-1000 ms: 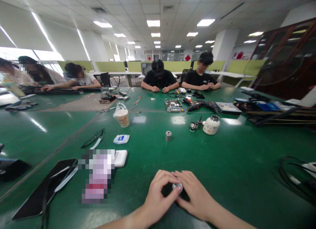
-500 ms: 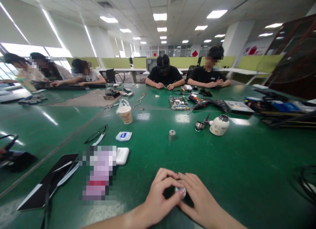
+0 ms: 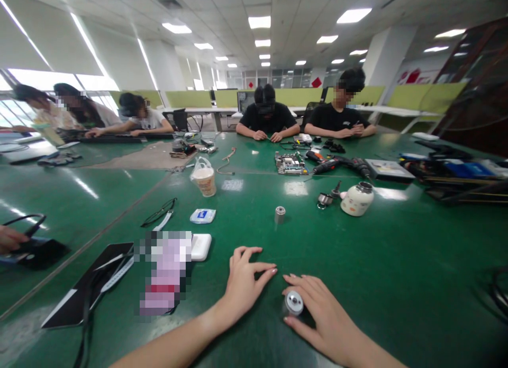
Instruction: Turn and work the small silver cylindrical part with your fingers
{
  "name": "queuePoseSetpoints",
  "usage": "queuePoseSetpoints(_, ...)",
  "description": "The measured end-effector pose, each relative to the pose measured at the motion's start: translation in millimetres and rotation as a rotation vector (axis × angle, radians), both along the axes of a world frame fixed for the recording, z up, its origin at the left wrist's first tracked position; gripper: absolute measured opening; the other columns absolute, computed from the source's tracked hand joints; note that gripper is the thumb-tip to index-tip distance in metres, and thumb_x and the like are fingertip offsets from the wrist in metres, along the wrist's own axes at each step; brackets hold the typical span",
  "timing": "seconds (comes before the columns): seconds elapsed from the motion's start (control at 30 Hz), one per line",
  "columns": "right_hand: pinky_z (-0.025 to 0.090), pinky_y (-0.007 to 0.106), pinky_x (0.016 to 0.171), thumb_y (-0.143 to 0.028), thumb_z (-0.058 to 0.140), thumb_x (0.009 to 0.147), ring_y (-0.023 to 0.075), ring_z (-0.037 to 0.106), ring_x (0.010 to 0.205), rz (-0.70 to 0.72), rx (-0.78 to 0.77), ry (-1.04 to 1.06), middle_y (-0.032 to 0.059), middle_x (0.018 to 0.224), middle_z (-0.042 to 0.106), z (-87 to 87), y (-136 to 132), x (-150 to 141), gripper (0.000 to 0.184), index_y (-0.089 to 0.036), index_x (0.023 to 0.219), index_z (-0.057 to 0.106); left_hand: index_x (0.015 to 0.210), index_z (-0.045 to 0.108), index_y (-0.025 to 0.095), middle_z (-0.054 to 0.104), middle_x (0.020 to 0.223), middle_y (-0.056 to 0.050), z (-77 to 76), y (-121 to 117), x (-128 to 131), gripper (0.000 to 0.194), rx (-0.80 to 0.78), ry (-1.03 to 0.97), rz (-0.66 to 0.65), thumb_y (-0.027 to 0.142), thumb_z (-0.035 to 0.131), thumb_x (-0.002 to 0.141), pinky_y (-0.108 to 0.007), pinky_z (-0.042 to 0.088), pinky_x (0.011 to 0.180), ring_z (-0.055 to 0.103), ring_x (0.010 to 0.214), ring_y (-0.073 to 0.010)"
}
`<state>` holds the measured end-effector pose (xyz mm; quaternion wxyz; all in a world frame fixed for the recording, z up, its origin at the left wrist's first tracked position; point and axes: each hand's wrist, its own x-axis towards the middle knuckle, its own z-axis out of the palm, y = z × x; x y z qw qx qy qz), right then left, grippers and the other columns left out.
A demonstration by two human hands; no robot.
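A wide green surface (image 3: 377,262) fills most of the view, and low on it the right hand (image 3: 327,318) curves its thumb and fingers closed around an upright metal cylinder (image 3: 293,303). Just to the left, the left hand (image 3: 242,281) holds nothing, its fingers loosely spread. Farther out stand a white bottle (image 3: 357,200) at right, a cup (image 3: 205,183) at left and a second cylinder (image 3: 280,214) between them.

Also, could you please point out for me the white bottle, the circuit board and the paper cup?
White bottle (image 3: 357,200): head view, on the middle of its round body.
Circuit board (image 3: 291,164): head view, on the middle of its top side.
Paper cup (image 3: 205,183): head view, on its front wall.
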<state>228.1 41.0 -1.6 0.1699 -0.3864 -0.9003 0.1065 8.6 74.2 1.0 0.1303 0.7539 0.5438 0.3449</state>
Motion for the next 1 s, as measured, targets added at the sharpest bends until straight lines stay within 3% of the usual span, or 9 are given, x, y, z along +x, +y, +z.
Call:
queuePoseSetpoints(0.13, 0.045, 0.055, 0.102, -0.038, 0.060, 0.090, 0.0319, 0.055, 0.123, 0.008, -0.010, 0.003, 0.0143, 0.135, 0.059, 2.2, 0, 0, 0.036, -0.019, 0.120, 0.057, 0.096, 0.078, 0.036, 0.066, 0.120, -0.004, -6.9, 0, 2, 0.016, 0.004, 0.065, 0.024, 0.027, 0.072, 0.083, -0.051, 0.040, 0.092, 0.045, 0.115, -0.0319)
queuePoseSetpoints(0.3, 0.046, 0.053, 0.099, -0.035, 0.062, 0.088, 0.0313, 0.058, 0.118, 0.011, 0.021, 0.045, 0.0148, 0.132, 0.061, 2.9, 0, -2, 0.033, -0.018, 0.117, 0.058, 0.091, 0.078, 0.031, 0.072, 0.108, -0.004, -0.8, -1, 1, 0.013, 0.078, -0.043, 0.013, 0.026, 0.076, 0.080, -0.051, 0.041, 0.091, 0.052, 0.110, -0.0306)
queuePoseSetpoints(0.37, 0.047, 0.052, 0.098, -0.036, 0.062, 0.088, 0.0311, 0.059, 0.115, 0.013, 0.038, 0.070, 0.0150, 0.130, 0.062, 1.6, 1, -2, 0.032, -0.018, 0.115, 0.059, 0.095, 0.077, 0.027, 0.075, 0.100, -0.004, 2.9, -5, 2, 0.013, 0.184, -0.179, -0.066, 0.022, 0.073, 0.083, -0.048, 0.042, 0.094, 0.057, 0.107, -0.0273)
queuePoseSetpoints(0.43, 0.048, 0.051, 0.096, -0.037, 0.063, 0.088, 0.0310, 0.059, 0.113, 0.023, 0.065, 0.094, 0.0159, 0.127, 0.063, -0.9, 1, -2, 0.035, -0.017, 0.116, 0.058, 0.097, 0.075, 0.023, 0.077, 0.095, -0.005, 4.8, -10, 5, 0.013, 0.239, -0.279, -0.234, 0.021, 0.071, 0.085, -0.044, 0.044, 0.095, 0.062, 0.104, -0.0247)
queuePoseSetpoints(0.53, 0.047, 0.052, 0.095, -0.040, 0.062, 0.088, 0.0320, 0.060, 0.111, 0.037, 0.120, 0.122, 0.0187, 0.123, 0.064, -5.4, 2, -1, 0.045, -0.012, 0.123, 0.055, 0.101, 0.074, 0.021, 0.077, 0.096, -0.005, 3.6, -18, 11, 0.015, 0.187, -0.316, -0.405, 0.020, 0.067, 0.088, -0.037, 0.050, 0.088, 0.068, 0.095, -0.0209)
queuePoseSetpoints(0.67, 0.047, 0.052, 0.095, -0.040, 0.062, 0.088, 0.0320, 0.060, 0.111, 0.043, 0.120, 0.138, 0.0183, 0.123, 0.065, -8.3, 3, 0, 0.046, -0.013, 0.124, 0.054, 0.097, 0.074, 0.019, 0.078, 0.095, -0.007, 0.2, -19, 14, 0.013, 0.135, -0.358, -0.422, 0.021, 0.069, 0.086, -0.037, 0.051, 0.089, 0.067, 0.098, -0.0215)
queuePoseSetpoints(0.87, 0.047, 0.051, 0.095, -0.039, 0.062, 0.088, 0.0313, 0.060, 0.111, 0.056, 0.115, 0.140, 0.0173, 0.120, 0.066, -7.6, 4, 0, 0.041, -0.014, 0.120, 0.057, 0.099, 0.075, 0.019, 0.078, 0.093, -0.007, 3.8, -15, 15, 0.014, 0.099, -0.400, -0.573, 0.020, 0.066, 0.089, -0.037, 0.051, 0.089, 0.069, 0.092, -0.0202)
queuePoseSetpoints(1.0, 0.046, 0.049, 0.095, -0.039, 0.063, 0.088, 0.0310, 0.060, 0.112, 0.060, 0.109, 0.116, 0.0174, 0.121, 0.066, -7.3, 4, 0, 0.040, -0.013, 0.118, 0.057, 0.097, 0.076, 0.019, 0.077, 0.093, -0.007, 6.7, -22, 18, 0.012, 0.006, -0.437, -0.516, 0.021, 0.067, 0.088, -0.037, 0.051, 0.089, 0.067, 0.093, -0.0203)
